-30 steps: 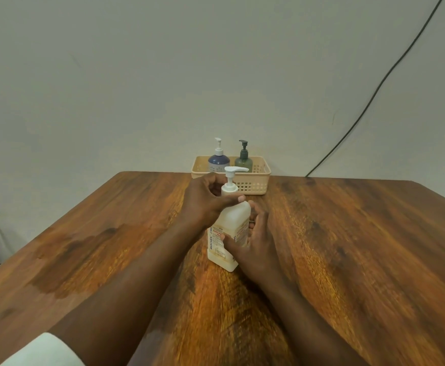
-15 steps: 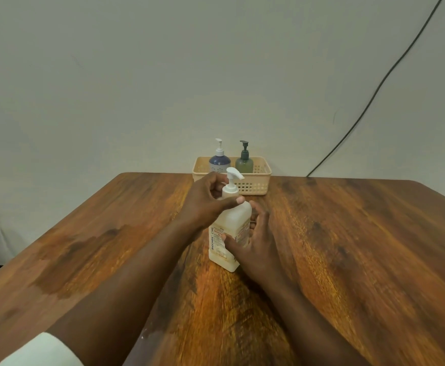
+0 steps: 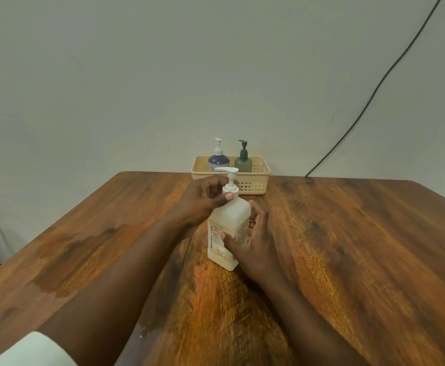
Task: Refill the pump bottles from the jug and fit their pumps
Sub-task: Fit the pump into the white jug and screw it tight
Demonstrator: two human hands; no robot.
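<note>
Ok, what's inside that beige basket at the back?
In the beige basket stand a blue pump bottle and a green pump bottle. Their lower parts and the basket floor are hidden behind its wall.

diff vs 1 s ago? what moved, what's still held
The pump nozzle turned: it pointed right, then toward the camera, now left. The left hand keeps gripping the collar, twisting it; the right hand still holds the white bottle upright. The basket and its two bottles stayed put.

Pump bottle before basket (two bottles inside)
</note>
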